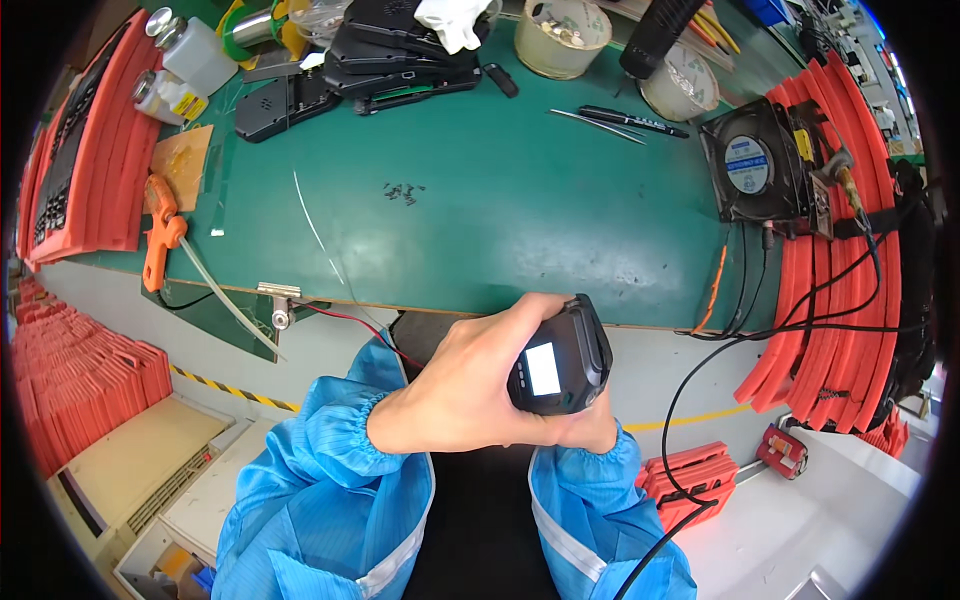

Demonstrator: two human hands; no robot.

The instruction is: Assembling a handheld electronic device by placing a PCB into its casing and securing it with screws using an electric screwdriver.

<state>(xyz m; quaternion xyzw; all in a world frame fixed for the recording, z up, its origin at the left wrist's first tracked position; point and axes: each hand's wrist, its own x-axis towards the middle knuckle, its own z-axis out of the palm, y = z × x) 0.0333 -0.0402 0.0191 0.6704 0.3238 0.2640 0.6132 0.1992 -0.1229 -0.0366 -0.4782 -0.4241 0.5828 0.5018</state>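
A black handheld device (575,350) with a small lit white screen is held just off the bench's near edge. My left hand (475,375) wraps across it, with the thumb and fingers on opposite sides of the casing. Most of my right hand (592,425) is hidden beneath and behind the device; only the part near the wrist shows, close against it, and its fingers are out of sight. Both my arms are in blue sleeves with gathered cuffs.
On the green bench (480,240) stand a black fan (752,165), stacked black device casings (400,60), a marker (632,121), tweezers, tape rolls (562,38) and an orange glue gun (162,230). Red foam trays (95,150) flank both sides. Black cables (690,390) hang at right.
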